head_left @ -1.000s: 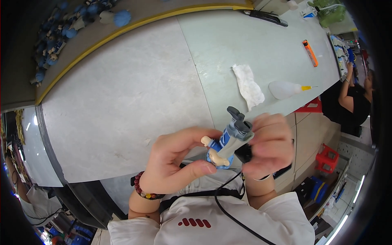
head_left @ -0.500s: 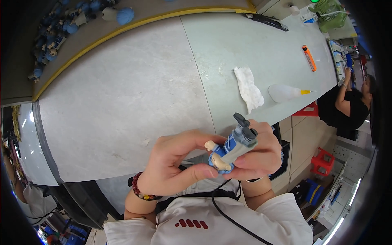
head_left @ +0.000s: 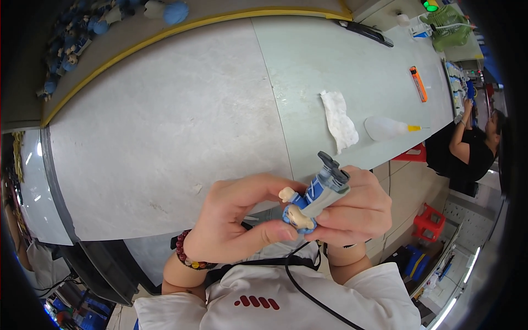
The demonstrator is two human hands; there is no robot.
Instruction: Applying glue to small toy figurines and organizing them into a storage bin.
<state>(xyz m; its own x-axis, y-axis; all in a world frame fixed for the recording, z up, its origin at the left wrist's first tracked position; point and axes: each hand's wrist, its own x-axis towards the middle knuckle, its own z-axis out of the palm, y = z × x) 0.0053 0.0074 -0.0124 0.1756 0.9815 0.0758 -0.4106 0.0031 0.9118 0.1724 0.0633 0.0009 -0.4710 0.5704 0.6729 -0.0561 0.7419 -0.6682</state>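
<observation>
A small painted figurine (head_left: 314, 192) with blue hair, blue clothes and dark shoes is held upside down in front of my chest, its feet pointing up and away. My left hand (head_left: 231, 217) grips it at the head and raised arm with thumb and index finger. From the other side, my right hand (head_left: 357, 209) pinches its body and head, the remaining fingers curled behind. My fingers partly cover the figurine's head.
On the table (head_left: 165, 126) to the right lie a crumpled white tissue (head_left: 339, 122), a needle-tipped squeeze bottle (head_left: 385, 128), an orange box cutter (head_left: 418, 84) and a black tool (head_left: 366, 33). Several figurines (head_left: 71, 52) fill a yellow-edged shelf at far left. Another person (head_left: 467, 143) works at right.
The view has shifted slightly. My right hand has moved a little to the right against the figurine, which both hands still hold in nearly the same pose.
</observation>
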